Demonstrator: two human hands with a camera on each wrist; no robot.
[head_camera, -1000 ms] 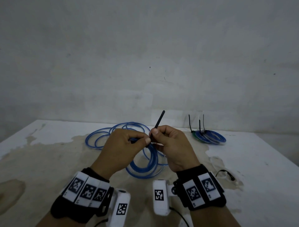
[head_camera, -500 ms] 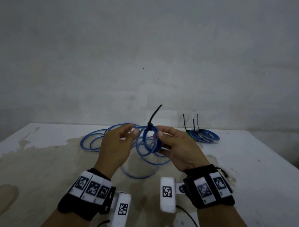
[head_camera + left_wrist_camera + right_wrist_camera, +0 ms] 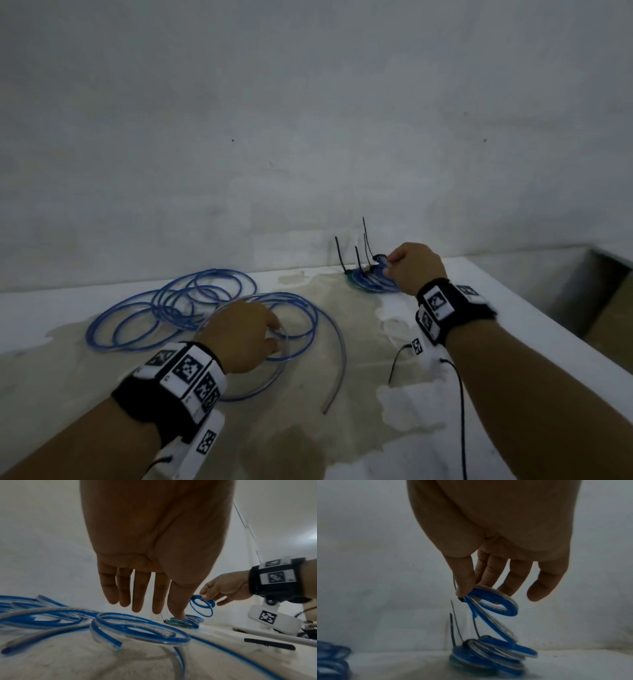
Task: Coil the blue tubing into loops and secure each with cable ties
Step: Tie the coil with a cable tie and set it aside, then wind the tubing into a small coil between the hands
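Blue tied coil [image 3: 493, 604] hangs pinched in the right hand [image 3: 416, 269] just above the finished pile [image 3: 371, 284] — set-down comes next, likely gently — while the left hand [image 3: 239, 330], fingers straight, hovers over loose tubing [image 3: 171, 308].

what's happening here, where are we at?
The right hand pinches a small tied coil of blue tubing just above the stack of finished coils at the table's far edge. The left hand, fingers straight, reaches over the loose tubing not yet coiled.
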